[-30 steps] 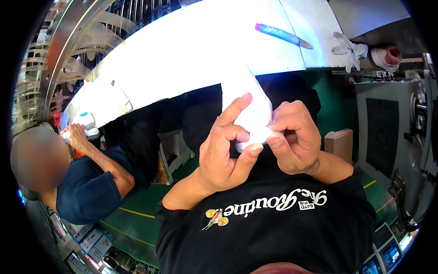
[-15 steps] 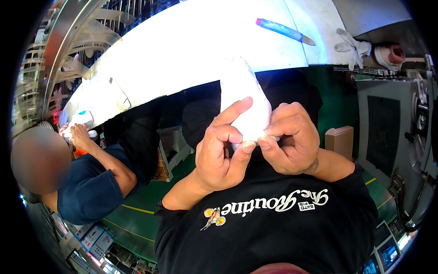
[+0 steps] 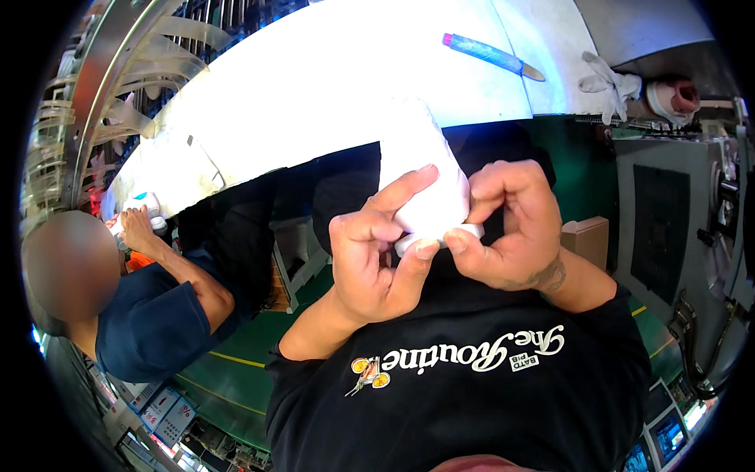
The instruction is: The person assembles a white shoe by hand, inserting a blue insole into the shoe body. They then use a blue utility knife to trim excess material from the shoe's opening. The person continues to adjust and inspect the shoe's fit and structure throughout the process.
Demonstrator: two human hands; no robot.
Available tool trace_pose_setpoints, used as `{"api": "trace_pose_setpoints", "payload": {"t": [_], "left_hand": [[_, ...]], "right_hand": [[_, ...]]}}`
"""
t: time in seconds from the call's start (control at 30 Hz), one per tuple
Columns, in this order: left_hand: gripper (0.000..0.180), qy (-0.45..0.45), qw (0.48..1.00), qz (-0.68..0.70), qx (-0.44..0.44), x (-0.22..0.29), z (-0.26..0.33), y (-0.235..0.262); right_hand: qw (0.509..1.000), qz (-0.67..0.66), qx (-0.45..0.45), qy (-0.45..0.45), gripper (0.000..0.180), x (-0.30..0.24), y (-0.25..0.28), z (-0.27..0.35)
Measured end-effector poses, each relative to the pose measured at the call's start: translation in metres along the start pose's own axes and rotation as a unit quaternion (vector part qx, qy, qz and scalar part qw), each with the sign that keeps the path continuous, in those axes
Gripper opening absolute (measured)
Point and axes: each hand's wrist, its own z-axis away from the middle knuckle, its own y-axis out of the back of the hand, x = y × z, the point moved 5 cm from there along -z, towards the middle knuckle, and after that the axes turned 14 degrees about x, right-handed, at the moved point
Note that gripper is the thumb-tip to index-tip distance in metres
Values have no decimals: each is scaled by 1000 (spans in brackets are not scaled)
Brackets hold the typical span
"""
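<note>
Between my two hands is a white shoe point(image 3: 435, 193), its far end washed out by glare against the bright table. A white sole edge point(image 3: 469, 230) curves round its near end. My left hand point(image 3: 370, 256) holds it, with the index finger laid along the upper and the thumb pressed on the sole edge. Opposite, my right hand point(image 3: 515, 228) pinches the same near end between thumb and curled fingers. The shoe's underside is hidden.
A white worktable point(image 3: 314, 86) stretches across the far side, with a blue-handled brush point(image 3: 491, 55) on it. White gloves point(image 3: 609, 82) and another shoe point(image 3: 672, 98) lie at the right. A co-worker point(image 3: 161, 315) handles a white shoe at left. A grey machine point(image 3: 668, 220) stands right.
My right hand has turned slightly and shifted up and right along the shoe's near end. More of the white sole edge shows between my thumbs. My left hand stays nearly in place.
</note>
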Motion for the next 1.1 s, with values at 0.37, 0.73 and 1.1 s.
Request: {"api": "trace_pose_setpoints", "payload": {"t": [0.37, 0.73, 1.1], "left_hand": [[57, -77, 971, -220, -45, 34, -22, -13], [52, -139, 955, -263, -3, 34, -27, -7], [45, -117, 921, -372, 3, 54, -25, 0]], "right_hand": [[978, 87, -134, 132, 42, -16, 5, -32], [979, 55, -159, 113, 47, -30, -7, -44], [975, 69, -174, 117, 52, -25, -19, -45]]}}
